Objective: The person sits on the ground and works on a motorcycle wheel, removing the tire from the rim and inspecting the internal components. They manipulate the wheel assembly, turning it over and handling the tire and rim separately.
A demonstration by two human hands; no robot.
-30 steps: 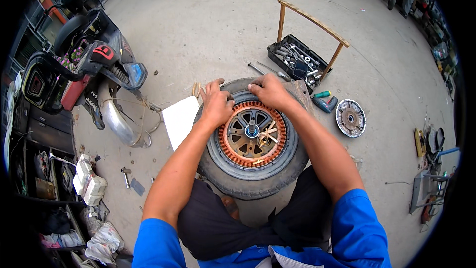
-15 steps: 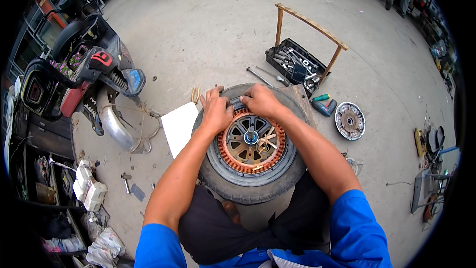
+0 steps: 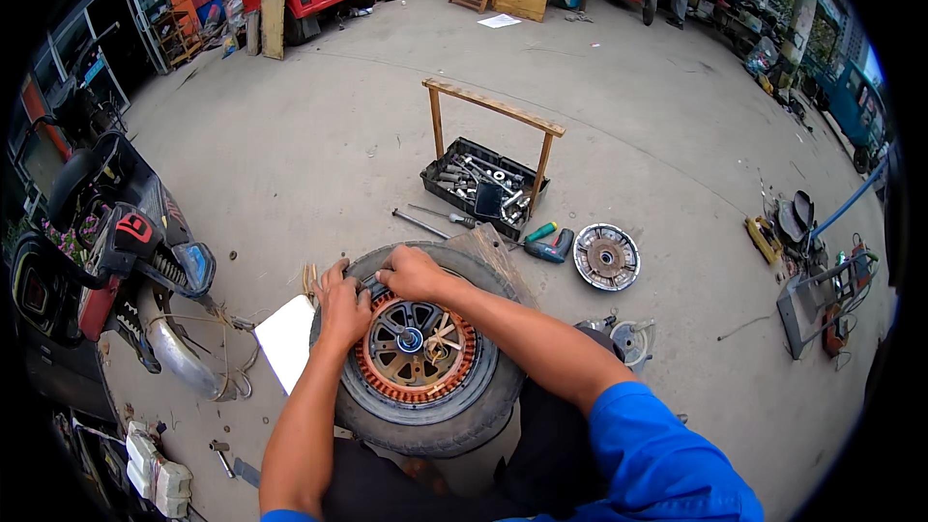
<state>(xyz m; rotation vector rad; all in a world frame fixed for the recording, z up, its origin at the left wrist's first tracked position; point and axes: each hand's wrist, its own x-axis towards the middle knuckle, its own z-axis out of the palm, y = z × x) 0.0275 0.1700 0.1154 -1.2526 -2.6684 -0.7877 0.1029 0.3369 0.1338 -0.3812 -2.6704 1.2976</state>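
A wheel lies flat before my knees, with a worn black tire [image 3: 425,433] around a hub motor. Inside the hub is a ring of copper windings [image 3: 462,374] with a spoked metal plate and a central axle [image 3: 410,339]. My left hand [image 3: 345,304] curls its fingers over the tire's far-left part, thumb toward the rim. Beside it my right hand [image 3: 414,273] is closed at the tire's far inner edge, thumb pressed down; its fingertips are partly hidden. Pale ties and wires [image 3: 442,343] lie on the motor plate.
Beyond the wheel stands a black toolbox [image 3: 454,195] of sockets with a wooden handle. A power drill [image 3: 551,246], a green-handled screwdriver [image 3: 541,231] and a round metal cover [image 3: 606,257] lie to the right. At left are a white sheet [image 3: 287,340] and a scooter [image 3: 126,242].
My view has swung up and right, so the wheel and toolbox sit farther left and a red vehicle shows at the back. Both hands stay at the tire's far edge.
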